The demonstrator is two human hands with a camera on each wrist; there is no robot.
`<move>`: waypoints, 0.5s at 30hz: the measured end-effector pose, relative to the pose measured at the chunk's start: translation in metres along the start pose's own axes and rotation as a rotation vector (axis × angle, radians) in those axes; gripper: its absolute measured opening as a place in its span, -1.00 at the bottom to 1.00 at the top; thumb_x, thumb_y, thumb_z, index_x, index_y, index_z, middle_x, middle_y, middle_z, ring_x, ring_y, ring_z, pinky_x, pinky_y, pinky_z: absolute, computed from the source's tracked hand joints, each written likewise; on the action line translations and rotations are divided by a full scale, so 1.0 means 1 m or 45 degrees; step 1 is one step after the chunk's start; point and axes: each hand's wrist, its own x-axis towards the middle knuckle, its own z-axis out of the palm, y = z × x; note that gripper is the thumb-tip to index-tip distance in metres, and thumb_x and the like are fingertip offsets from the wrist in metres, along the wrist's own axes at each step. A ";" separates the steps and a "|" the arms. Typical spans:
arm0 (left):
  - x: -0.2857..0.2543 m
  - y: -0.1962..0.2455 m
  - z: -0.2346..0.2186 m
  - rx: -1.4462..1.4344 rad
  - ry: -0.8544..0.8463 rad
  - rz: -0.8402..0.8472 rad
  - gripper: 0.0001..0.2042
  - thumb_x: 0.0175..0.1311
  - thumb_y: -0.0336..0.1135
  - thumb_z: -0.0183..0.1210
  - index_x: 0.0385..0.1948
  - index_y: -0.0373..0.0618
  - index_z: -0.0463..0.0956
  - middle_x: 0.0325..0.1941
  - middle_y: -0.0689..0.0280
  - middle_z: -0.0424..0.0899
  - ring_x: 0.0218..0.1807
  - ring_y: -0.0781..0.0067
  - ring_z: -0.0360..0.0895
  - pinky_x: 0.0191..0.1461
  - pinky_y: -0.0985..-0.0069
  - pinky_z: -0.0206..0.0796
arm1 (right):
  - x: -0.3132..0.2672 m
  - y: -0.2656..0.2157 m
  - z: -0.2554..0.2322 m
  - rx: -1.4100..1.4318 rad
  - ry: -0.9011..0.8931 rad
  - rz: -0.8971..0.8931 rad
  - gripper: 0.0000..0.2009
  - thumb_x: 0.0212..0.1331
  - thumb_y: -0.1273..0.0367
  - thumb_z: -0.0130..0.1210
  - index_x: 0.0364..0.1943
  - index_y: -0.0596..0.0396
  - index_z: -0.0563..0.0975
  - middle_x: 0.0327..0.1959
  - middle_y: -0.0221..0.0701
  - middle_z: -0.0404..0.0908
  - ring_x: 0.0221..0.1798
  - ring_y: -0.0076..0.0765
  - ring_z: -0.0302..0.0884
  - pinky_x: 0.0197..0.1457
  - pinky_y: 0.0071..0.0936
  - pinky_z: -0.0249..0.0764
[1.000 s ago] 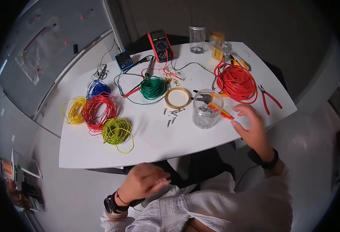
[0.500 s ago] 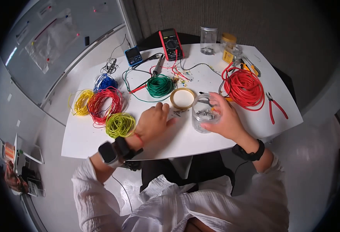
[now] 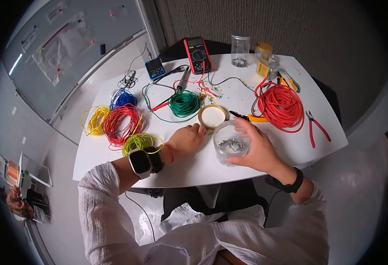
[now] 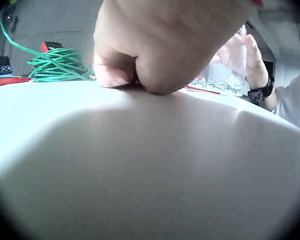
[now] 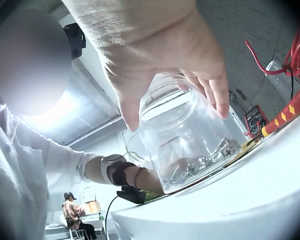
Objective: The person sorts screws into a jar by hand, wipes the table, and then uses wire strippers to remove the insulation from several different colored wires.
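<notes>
In the head view my right hand (image 3: 262, 150) grips a clear plastic jar (image 3: 219, 154), thumb on the near side and fingers on the far side. Several silver screws (image 3: 231, 145) lie at its bottom. The right wrist view shows the jar (image 5: 185, 135) close over the table, thumb and fingers spread round its upper part. My left hand (image 3: 186, 139) is low on the tabletop left of the jar, fingers bent down. In the left wrist view the curled fingers of that hand (image 4: 160, 45) meet the white surface; what lies under them is hidden.
A gold-rimmed round piece (image 3: 201, 119) lies behind the hands, beside an orange-handled tool (image 3: 258, 119). Wire coils, green (image 3: 185, 104), red (image 3: 282, 108) and yellow-green (image 3: 136, 142), surround them. Red-handled cutters (image 3: 312, 132) sit far right; a multimeter (image 3: 198, 55) stands at the back.
My right hand has reached the jar, gripped it and drawn it nearer and leftward. My left hand has risen from my lap onto the table, covering where the loose screws lay.
</notes>
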 end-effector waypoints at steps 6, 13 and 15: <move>-0.004 0.000 -0.008 -0.133 -0.022 0.025 -0.79 0.16 -0.32 -0.02 -0.32 -0.29 0.26 -0.42 -0.01 0.49 -0.43 0.02 0.50 -0.39 0.24 0.36 | -0.004 0.001 0.002 0.025 -0.016 0.038 -0.11 -0.40 0.27 0.42 0.17 0.16 0.19 0.10 -0.22 0.36 0.08 -0.24 0.42 0.09 -0.35 0.38; 0.007 -0.024 -0.069 -0.699 0.162 -0.365 -0.84 0.23 -0.33 0.03 -0.42 -0.19 0.26 -0.66 0.25 0.39 -0.63 0.41 0.37 -0.54 0.46 0.21 | 0.004 -0.005 0.008 0.058 -0.028 0.027 -0.14 -0.35 0.15 0.39 0.15 0.07 0.21 -0.01 -0.13 0.41 0.06 -0.11 0.40 0.09 -0.31 0.34; 0.012 -0.009 -0.123 -1.045 0.073 -0.453 -0.81 0.27 -0.28 0.03 -0.44 -0.16 0.26 -0.68 0.44 0.28 -0.67 0.78 0.18 -0.64 0.66 0.06 | 0.009 -0.010 0.013 -0.012 -0.054 0.017 -0.11 -0.35 0.15 0.39 0.17 0.08 0.17 0.02 -0.10 0.39 0.08 -0.08 0.38 0.10 -0.31 0.33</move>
